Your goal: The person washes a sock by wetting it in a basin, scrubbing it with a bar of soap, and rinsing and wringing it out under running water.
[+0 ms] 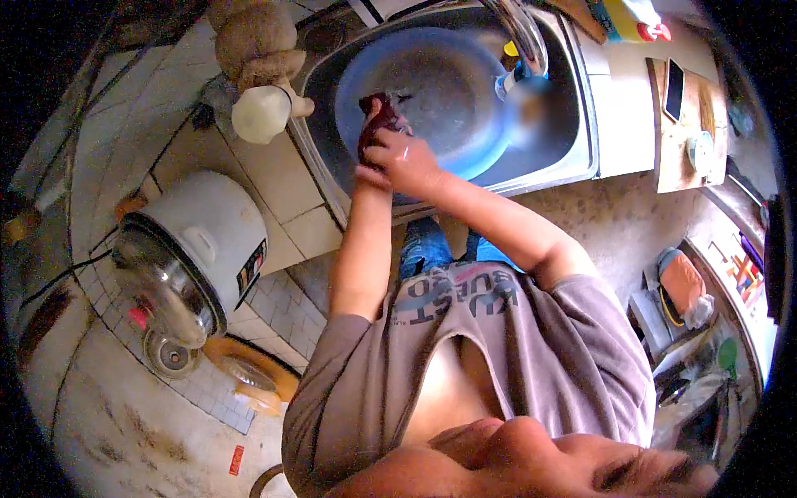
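Note:
Over a blue basin (349,70) set in a metal sink, my two hands meet close together. A dark red piece, apparently cloth (366,143), is bunched between them; its exact kind cannot be made out. My left hand (373,177) is mostly covered by the cloth and the other hand, with a bit of skin showing at the cloth's upper end. From the right, my right hand (408,163) lies across, its fingers curled onto the cloth. The basin's inside looks greyish and wet.
A curved metal faucet (531,37) reaches over the basin's right side. Left of the sink stand a white rice cooker (203,220) and a pale rounded object (261,114). On the right, a phone (674,90) rests on a wooden board (664,166).

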Demonstrator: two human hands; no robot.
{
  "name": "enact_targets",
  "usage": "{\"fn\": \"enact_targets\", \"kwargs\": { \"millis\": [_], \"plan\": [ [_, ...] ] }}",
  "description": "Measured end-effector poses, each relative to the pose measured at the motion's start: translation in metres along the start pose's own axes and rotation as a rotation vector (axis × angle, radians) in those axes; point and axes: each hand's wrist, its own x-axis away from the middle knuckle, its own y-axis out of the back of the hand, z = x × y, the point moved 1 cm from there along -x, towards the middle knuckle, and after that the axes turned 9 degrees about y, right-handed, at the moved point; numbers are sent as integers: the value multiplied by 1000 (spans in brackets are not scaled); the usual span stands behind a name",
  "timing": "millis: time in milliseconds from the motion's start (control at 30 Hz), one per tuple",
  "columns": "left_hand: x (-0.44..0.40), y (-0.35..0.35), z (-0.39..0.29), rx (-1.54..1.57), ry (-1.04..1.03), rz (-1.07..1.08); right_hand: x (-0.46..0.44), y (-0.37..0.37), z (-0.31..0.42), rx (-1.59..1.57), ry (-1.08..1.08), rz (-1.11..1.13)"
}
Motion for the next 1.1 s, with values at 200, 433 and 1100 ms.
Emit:
{"fn": "enact_targets", "kwargs": {
  "millis": [200,433,1100],
  "plan": [
    [-5,39,-6,-357,-361,-19,-7,-9,-56,115,-110,-52],
    [-5,-20,17,-496,-542,-884,19,23,-150,253,-564,-2],
    [-47,13,3,-2901,-542,-1096,34,-30,-178,685,-73,109]
  ]
}}
